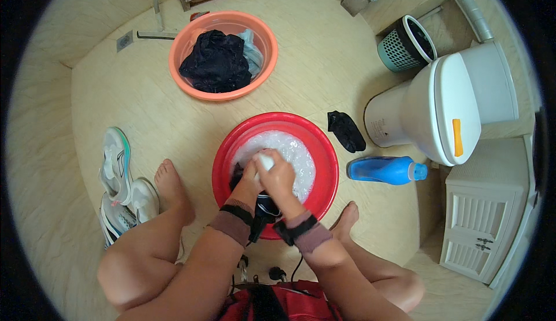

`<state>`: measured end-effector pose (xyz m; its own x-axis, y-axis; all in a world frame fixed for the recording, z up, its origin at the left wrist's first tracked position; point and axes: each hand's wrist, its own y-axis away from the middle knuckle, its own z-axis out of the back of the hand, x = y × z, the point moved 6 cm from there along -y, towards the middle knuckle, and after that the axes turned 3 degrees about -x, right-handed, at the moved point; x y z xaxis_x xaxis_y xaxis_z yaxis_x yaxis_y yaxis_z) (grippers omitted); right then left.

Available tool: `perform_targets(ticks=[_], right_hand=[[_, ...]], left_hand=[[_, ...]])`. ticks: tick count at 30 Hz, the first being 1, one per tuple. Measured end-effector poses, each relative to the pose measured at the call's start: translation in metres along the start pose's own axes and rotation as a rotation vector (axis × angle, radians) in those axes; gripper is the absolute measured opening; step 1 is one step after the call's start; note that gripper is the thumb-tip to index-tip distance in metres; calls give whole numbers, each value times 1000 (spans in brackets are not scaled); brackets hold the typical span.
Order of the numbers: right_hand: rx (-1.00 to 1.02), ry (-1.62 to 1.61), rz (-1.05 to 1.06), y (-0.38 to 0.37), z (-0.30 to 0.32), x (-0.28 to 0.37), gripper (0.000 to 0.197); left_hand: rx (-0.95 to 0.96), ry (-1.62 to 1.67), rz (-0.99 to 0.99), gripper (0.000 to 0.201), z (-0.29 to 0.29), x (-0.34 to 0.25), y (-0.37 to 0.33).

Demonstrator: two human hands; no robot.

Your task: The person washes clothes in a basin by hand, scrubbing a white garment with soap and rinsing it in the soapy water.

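Note:
Over a red basin (328, 147) of white suds (302, 164), my two hands are pressed together. Between them shows a small white, sudsy thing (266, 162); whether it is cloth or foam-covered soap I cannot make out. My left hand (250, 176) is closed on its left side, its fingers partly hidden. Wrapped over it from the right is my right hand (279, 176), also closed. Dark cloth (266, 208) with light edging lies in the basin below my wrists, partly covered by them. More dark cloth shows left of my left hand.
An orange basin (269, 60) with dark clothes (217, 60) and pale cloth stands farther off. Right of the red basin lie a blue bottle (379, 169) and a black cloth item (346, 131), near a toilet (449, 109). White shoes (116, 162) lie at left, beside my foot.

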<state>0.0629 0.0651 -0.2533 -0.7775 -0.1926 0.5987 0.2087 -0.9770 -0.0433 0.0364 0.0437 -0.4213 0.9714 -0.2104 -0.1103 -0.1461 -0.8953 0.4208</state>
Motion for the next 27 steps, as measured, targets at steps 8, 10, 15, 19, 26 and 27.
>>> perform_targets(ticks=[8, 10, 15, 19, 26, 27], right_hand=[[-30, 132, -141, -43, -9, -68, 43], [34, 86, -371, -50, -8, -141, 60], [262, 305, -508, -19, -19, -170, 71], [444, 423, -535, -5, -27, -154, 61], [125, -424, -253, -27, -46, -128, 36], [170, -473, -140, -17, -31, -84, 36]], left_hand=[[-282, -32, -4, 32, 6, -12, -11], [-662, -383, -258, 34, -41, -41, 16], [-534, -549, -308, 48, -13, -55, 9], [-576, -574, -208, 60, 11, -38, 7], [-442, -86, -28, 45, -35, -27, 16], [-392, -47, -9, 41, -34, -26, 14]])
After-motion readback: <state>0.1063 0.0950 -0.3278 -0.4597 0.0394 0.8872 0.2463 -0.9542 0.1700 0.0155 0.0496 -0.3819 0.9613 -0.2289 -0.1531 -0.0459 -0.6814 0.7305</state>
